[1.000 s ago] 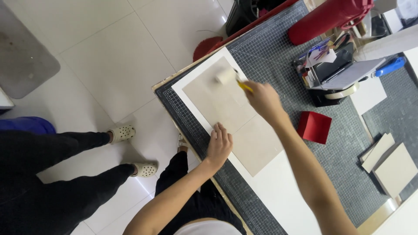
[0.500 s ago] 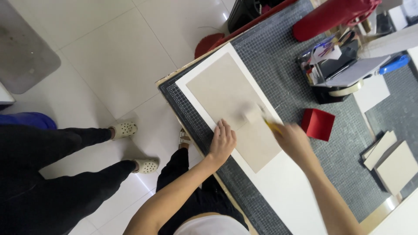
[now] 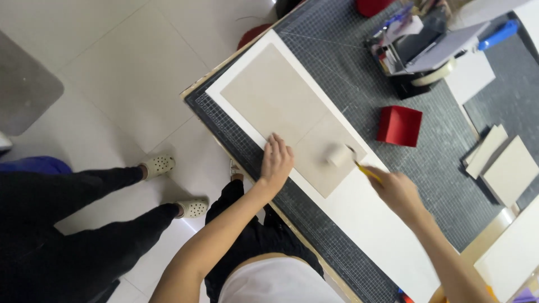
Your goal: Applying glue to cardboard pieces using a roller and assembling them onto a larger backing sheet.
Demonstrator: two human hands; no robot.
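Right hand (image 3: 397, 191): closed around the yellow handle of a small roller (image 3: 340, 155). The pale roller head sits at the hand's 10 o'clock, resting on the near end of the grey board (image 3: 281, 104).

Left hand (image 3: 275, 161): open and flat, fingers spread, palm pressed down at the near edge of the grey board where it meets the white sheet (image 3: 365, 221). It grips nothing. The roller head lies at this hand's 3 o'clock, near but not touching.

Grey board: a long rectangle lying on the larger white sheet, running from the hands toward 11 o'clock. The white sheet shows as a border around it and stretches on toward 5 o'clock under the right forearm.

Both lie on a dark gridded cutting mat (image 3: 348, 73) that covers the table.

Red box (image 3: 400, 125): on the mat at 1 o'clock of the right hand, clear of the sheet.

Desk organiser (image 3: 418, 47) with a tape roll: at 12 o'clock, beyond the red box.

Loose beige boards (image 3: 508, 165): at 3 o'clock of the right hand, on the mat.

Another person's legs in dark trousers and pale perforated shoes (image 3: 158, 165): on the tiled floor at 9 o'clock of the left hand, well apart from the table.
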